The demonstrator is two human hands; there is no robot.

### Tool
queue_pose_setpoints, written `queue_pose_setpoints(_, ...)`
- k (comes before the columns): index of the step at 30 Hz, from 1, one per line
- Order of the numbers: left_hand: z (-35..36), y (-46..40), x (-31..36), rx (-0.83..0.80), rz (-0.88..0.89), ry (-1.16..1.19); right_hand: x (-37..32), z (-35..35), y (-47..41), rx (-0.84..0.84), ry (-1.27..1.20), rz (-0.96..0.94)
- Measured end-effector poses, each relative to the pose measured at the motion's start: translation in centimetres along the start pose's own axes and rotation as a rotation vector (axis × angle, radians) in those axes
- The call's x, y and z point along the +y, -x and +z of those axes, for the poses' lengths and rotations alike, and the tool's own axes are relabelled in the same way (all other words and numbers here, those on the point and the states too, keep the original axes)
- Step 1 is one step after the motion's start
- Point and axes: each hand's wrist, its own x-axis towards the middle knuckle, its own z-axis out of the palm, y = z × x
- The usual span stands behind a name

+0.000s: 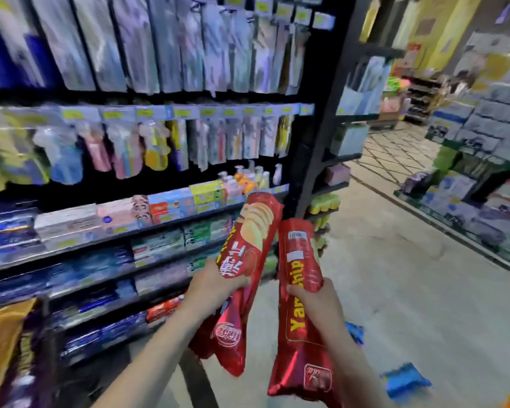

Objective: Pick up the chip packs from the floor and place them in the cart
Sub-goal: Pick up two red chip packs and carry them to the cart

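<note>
I hold two long red chip packs up in front of me, above the floor. My left hand [211, 285] grips the middle of one red pack [249, 240], which tilts up to the right and shows pictured chips. My right hand [318, 301] grips a second red pack [299, 343] printed with yellow letters, held nearly upright. Two blue packs lie on the floor at the lower right, one [404, 381] near the bottom edge and another [354, 332] partly hidden behind my right forearm. A gold and purple bag [9, 354] fills the lower left corner. The view is blurred.
A tall black shelf rack [159, 228] full of boxed and hanging goods runs along my left. Its black end post [315, 160] stands just beyond the packs. Stacked goods [468, 184] line the right side of the aisle. Grey floor [409, 275] stretches ahead between them.
</note>
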Motion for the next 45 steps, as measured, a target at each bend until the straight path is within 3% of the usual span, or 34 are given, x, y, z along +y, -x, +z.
queue_pose_setpoints(8, -22.7, 6.4, -12.6, 0.374, -0.137, 0.019, -7.1, 22.3, 8.7, -0.289, 0.067, -0.133)
queue_pose_setpoints(12, -33.0, 10.1, -19.8, 0.468, -0.187, -0.024, -9.3, 33.7, 15.9, -0.407, 0.069, -0.173)
queue_pose_setpoints(21, -48.0, 20.0, -34.9, 0.663, -0.399, 0.074, -11.1, 54.0, 32.0, -0.624, 0.21, -0.209)
queue_pose_setpoints(29, -56.5, 25.7, -44.2, 0.793, -0.534, 0.1, -10.8, 67.6, 43.7, -0.745, 0.394, -0.178)
queue_pose_setpoints(34, -60.1, 27.2, -49.1, 0.767, -0.647, 0.085, -8.9, 73.9, 48.4, -0.754, 0.544, -0.141)
queue_pose_setpoints(45, -59.8, 26.5, -55.1, 0.728, -0.657, -0.061, -7.0, 77.7, 50.1, -0.654, 0.694, -0.175)
